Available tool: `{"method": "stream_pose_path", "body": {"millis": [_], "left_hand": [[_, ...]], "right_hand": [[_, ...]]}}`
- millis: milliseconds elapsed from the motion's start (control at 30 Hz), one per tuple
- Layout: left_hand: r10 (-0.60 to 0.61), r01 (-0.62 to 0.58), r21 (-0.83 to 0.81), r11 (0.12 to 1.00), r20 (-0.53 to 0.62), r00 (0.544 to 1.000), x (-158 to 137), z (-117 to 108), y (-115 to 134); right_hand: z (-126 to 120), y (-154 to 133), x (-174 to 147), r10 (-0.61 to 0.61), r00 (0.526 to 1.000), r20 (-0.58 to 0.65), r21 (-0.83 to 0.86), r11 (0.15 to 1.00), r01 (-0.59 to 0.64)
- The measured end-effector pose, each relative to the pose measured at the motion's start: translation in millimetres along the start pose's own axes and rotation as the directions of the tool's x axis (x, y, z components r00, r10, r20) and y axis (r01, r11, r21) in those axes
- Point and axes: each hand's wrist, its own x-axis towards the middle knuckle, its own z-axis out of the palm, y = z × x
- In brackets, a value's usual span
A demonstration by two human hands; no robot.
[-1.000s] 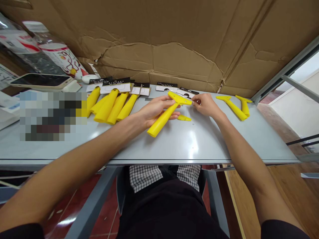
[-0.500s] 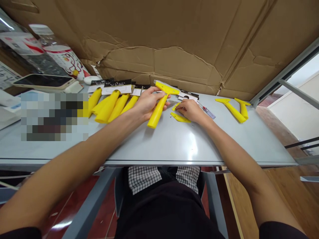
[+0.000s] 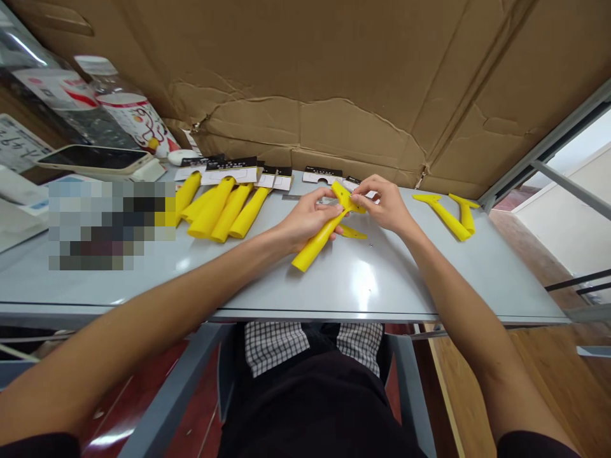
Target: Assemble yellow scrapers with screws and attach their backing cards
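My left hand (image 3: 312,222) is wrapped round the handle of a yellow scraper (image 3: 317,247), which is tilted with its wide head up and to the right. Dark holes show on the head. At the head's right end, my right hand (image 3: 384,202) has its thumb and fingers pinched together; whatever small thing they hold is hidden. Below the head, a flat yellow plate (image 3: 354,233) lies on the table, partly covered by the scraper and my left fingers. A tiny screw-like piece (image 3: 371,245) lies to the right of that plate.
Several yellow handles (image 3: 210,207) with black-and-white cards (image 3: 231,170) lie to the left. Two bare yellow scraper handles (image 3: 451,218) are at the right. Bottles (image 3: 128,108) and a phone (image 3: 95,158) stand far left. Cardboard (image 3: 305,57) walls the table's back edge.
My left hand has turned the scraper and brought it lower and to the right. My right hand has risen from the loose yellow plates to the scraper's head. The screwdriver is now out of sight.
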Motion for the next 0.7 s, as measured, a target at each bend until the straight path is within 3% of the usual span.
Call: {"method": "stream_pose_path", "body": {"millis": [200,500,700], "left_hand": [[-0.057,0.057,0.010,0.998,0.023,0.998,-8,10,-6],[0.050,-0.050,-0.014,0.999,-0.026,0.998,-15,20,-21],[0.084,-0.083,0.025,0.996,-0.081,0.993,-17,25,-24]], "right_hand": [[1,-3,-1,0.005,0.997,0.077,0.020,1.000,-0.007],[-1,-11,-2,0.044,0.991,0.127,0.010,0.999,-0.045],[6,-24,-3,0.131,0.985,0.111,-0.041,0.991,-0.127]]}}
